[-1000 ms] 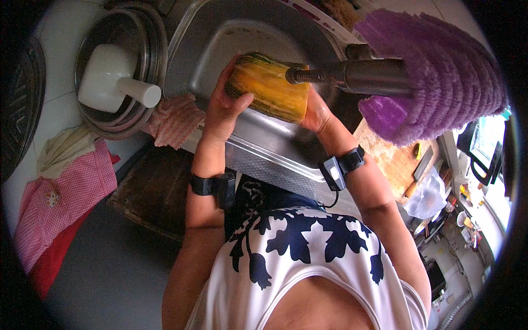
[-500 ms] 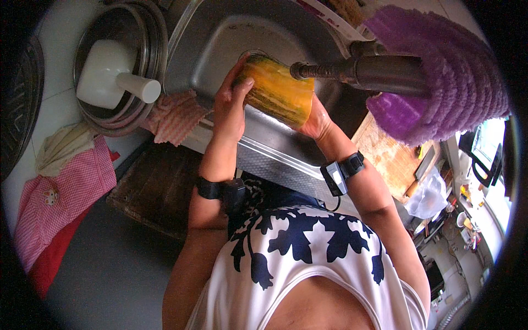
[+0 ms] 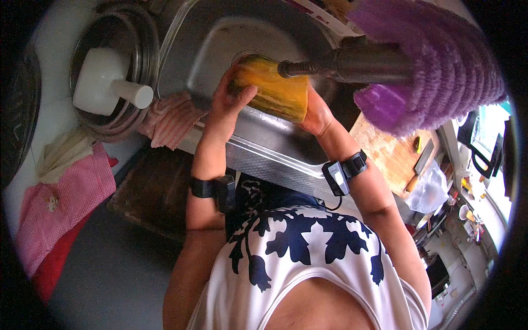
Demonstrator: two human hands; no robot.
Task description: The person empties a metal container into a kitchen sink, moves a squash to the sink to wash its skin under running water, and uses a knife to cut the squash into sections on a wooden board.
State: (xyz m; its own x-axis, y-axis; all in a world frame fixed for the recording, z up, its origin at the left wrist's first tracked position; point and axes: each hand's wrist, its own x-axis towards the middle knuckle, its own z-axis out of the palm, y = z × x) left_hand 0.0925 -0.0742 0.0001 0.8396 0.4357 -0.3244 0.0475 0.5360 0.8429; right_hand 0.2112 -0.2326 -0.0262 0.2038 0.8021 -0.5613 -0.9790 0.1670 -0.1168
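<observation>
Between my two hands is a thick piece of pumpkin (image 3: 269,91), yellow-orange with dark green streaks, held over the steel sink (image 3: 206,69). My left hand (image 3: 228,104) grips its rounded left end, thumb lying on the near side. At the right end, my right hand (image 3: 319,113) supports it from the side; most of those fingers are hidden behind the pumpkin. The dark faucet (image 3: 330,66) reaches in from the right, its nozzle just above the pumpkin's upper right part. Whether water runs from it is hard to make out.
Left of the sink, stacked metal basins (image 3: 146,55) hold a white scoop (image 3: 102,82). A pink striped cloth (image 3: 170,118) lies by the sink's left corner. To the right, a knife (image 3: 422,165) rests on a wooden cutting board (image 3: 385,146). A fluffy purple cloth (image 3: 440,71) hangs around the faucet.
In the picture, both hands and the pumpkin sit slightly further left, as do the sink and faucet. The grip looks the same, with the pumpkin turned a little.
</observation>
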